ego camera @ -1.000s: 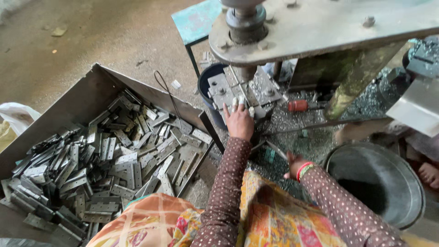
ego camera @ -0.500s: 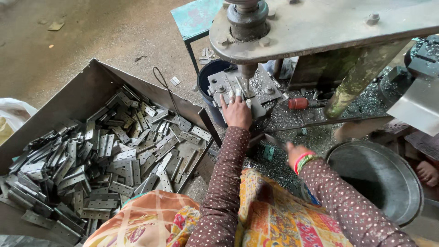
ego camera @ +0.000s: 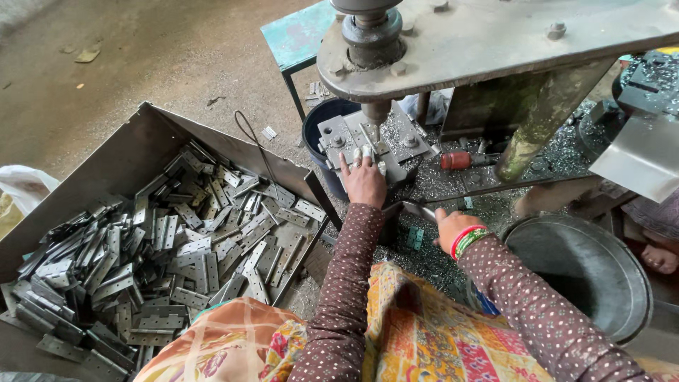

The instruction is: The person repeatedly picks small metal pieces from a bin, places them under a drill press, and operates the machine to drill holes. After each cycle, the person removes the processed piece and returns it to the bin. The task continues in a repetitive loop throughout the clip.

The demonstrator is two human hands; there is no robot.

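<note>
Left hand (ego camera: 364, 180) seats hinge plate (ego camera: 362, 153) on press die (ego camera: 371, 141).
Fingers closed on the plate under the punch; right hand (ego camera: 453, 228) clamps lever (ego camera: 410, 209). Plate judged stiff, light, sharp-edged: hold by edges.

- Left arm (ego camera: 346, 283): extended forward and up the frame, brown dotted sleeve down to the wrist, elbow low near the body.
- Left hand (ego camera: 363, 180): palm down, back of hand facing the camera, fingers (ego camera: 357, 155) pointing away and pressed together at the tips, rings showing on them.
- Right arm (ego camera: 537, 311): bent, forearm angled in from lower right, same dotted sleeve.
- Right hand (ego camera: 453, 226): curled into a closed grip, knuckles up, red and green bangles (ego camera: 470, 242) at the wrist.
- Hands apart, left ahead of right.
</note>
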